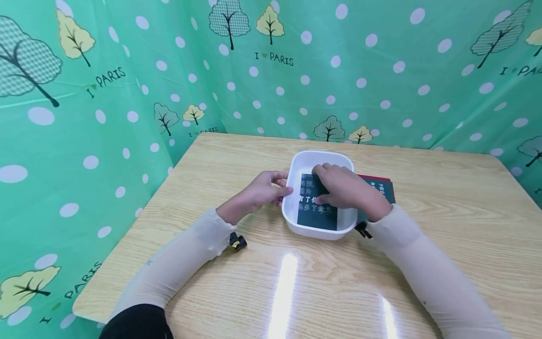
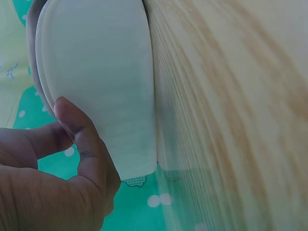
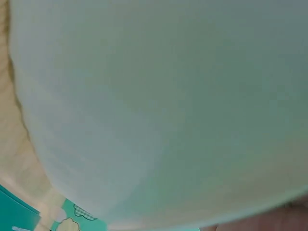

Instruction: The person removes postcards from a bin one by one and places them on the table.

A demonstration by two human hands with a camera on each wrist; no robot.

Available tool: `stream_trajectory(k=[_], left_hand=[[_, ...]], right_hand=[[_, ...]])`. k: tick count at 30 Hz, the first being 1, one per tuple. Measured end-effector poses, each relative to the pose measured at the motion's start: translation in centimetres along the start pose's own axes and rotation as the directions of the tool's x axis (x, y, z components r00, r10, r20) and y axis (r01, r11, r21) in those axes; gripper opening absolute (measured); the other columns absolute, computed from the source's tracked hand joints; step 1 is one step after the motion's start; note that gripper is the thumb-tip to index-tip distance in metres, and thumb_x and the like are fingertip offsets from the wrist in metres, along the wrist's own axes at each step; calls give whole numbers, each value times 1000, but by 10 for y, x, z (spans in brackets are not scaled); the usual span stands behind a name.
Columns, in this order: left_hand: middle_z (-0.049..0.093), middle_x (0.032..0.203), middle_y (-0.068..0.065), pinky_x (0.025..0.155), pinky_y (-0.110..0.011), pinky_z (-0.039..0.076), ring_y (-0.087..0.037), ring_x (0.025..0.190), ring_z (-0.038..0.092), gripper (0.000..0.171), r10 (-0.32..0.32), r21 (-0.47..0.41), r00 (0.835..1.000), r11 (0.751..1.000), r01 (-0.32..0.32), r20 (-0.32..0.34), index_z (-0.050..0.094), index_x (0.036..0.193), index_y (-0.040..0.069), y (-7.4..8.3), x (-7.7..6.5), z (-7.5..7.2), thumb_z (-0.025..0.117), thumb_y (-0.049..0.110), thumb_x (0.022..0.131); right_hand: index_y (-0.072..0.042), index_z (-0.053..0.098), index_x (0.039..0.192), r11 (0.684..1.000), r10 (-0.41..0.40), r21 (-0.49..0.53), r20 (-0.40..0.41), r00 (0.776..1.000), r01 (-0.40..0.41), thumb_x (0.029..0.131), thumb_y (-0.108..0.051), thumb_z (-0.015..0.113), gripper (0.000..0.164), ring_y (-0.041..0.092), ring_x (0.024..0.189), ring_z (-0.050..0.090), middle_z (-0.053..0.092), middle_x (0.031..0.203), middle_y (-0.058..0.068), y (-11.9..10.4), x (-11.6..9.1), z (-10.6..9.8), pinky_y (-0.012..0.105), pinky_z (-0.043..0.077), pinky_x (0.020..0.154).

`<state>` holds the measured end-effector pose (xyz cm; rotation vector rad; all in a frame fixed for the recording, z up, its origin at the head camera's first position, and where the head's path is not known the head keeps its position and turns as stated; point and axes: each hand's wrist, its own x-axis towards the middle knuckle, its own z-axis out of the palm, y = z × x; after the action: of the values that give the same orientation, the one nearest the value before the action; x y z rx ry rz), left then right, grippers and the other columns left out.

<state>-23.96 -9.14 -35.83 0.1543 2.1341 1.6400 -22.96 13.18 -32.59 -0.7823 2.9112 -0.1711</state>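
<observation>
A white plastic basin (image 1: 318, 233) stands on the wooden table in front of me. My left hand (image 1: 271, 190) pinches its left rim; in the left wrist view, the thumb and a finger (image 2: 79, 127) meet at the rim of the white wall (image 2: 103, 72). Inside the basin lies a dark green notebook (image 1: 311, 219) with pale lettering on its cover. My right hand (image 1: 343, 186) reaches in over the notebook, fingers curled at its far edge and thumb on the cover. The basin's outer wall (image 3: 144, 106) fills most of the right wrist view and hides that hand's grip.
Right of the basin lie another dark notebook (image 1: 383, 188) and a red-edged one beneath it, partly covered by my forearm. A small black object (image 1: 238, 241) sits by my left sleeve, another black piece (image 1: 363, 230) by my right cuff. A green patterned curtain (image 1: 360, 84) hangs behind the table.
</observation>
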Motion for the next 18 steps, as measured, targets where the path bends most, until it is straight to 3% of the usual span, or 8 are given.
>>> stream_trajectory(k=[6, 11, 18], left_hand=[[50, 109, -12, 61, -31, 56, -17, 67, 58, 41, -3, -1, 1000, 1000, 3, -2, 50, 132, 6, 0, 0, 0, 65, 6, 94], [51, 109, -12, 60, -31, 55, -17, 67, 58, 42, -2, 1, 1000, 1000, 2, 1, 50, 133, 6, 0, 1, 0, 65, 6, 94], [51, 111, -12, 58, -29, 54, -17, 68, 59, 41, 4, 8, 1000, 1000, -4, 1, 51, 133, 7, -2, 1, 0, 65, 8, 95]], right_hand=[[-7, 49, 132, 999, -24, 22, -44, 999, 25, 86, -27, 76, 57, 24, 93, 56, 59, 111, 9, -3, -6, -8, 44, 52, 86], [-5, 46, 131, 990, -65, 122, -34, 997, 68, 97, -9, 58, 37, 21, 86, 58, 60, 108, 10, -5, -11, -14, 38, 55, 79], [-2, 48, 126, 965, -139, 212, -76, 987, 152, 101, 1, 42, 26, 21, 87, 58, 61, 107, 11, -4, -20, -27, 40, 54, 82]])
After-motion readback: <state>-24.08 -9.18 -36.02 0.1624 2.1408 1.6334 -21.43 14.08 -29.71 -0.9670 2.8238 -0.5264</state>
